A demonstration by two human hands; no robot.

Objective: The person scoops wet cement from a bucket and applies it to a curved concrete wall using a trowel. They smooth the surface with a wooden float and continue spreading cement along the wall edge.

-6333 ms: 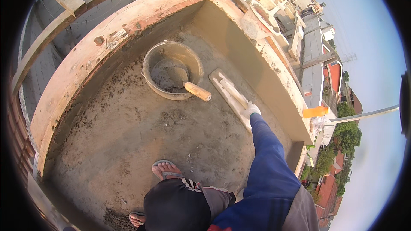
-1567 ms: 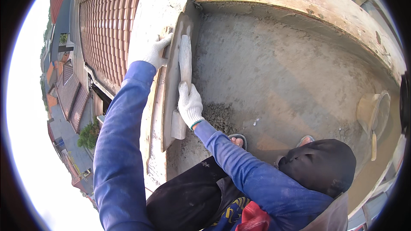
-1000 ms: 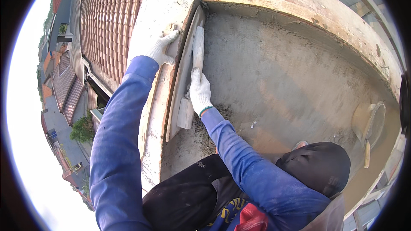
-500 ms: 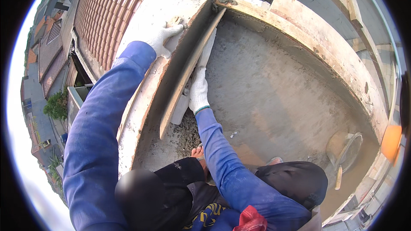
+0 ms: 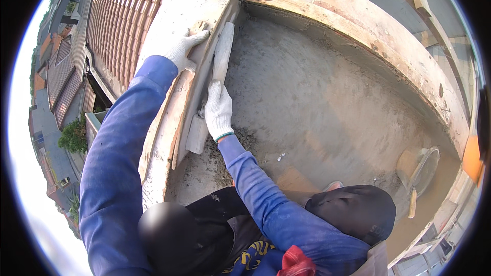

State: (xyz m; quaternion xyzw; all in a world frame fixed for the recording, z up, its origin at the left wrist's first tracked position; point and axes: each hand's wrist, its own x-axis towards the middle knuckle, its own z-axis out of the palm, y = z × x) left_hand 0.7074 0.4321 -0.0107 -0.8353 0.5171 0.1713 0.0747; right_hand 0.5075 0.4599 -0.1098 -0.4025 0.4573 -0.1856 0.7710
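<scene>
My right hand [image 5: 219, 109], in a white knit glove, is closed around the middle of the pale wooden bar on the back of a long plastering float [image 5: 223, 51]. The float stands on edge along the inner side of the left wall board [image 5: 176, 107], its flat face turned to that side. Also gloved, my left hand [image 5: 180, 51] rests on top of the board, thumb and fingers spread, holding nothing. Between the hands runs the board's inner edge. Rough wet mortar [image 5: 238, 148] lies below the float's near end.
Smooth grey cement [image 5: 317, 102] covers the bed, bounded by a far wooden form [image 5: 368, 33]. A bucket-like container [image 5: 422, 171] with a wooden-handled tool [image 5: 412, 203] sits at right. Left, beyond the board, are roof tiles [image 5: 120, 20] and a drop to lower houses.
My right hand has moved left with the float, closing the dark gap between it and the wall board. My left hand has stayed on the board.
</scene>
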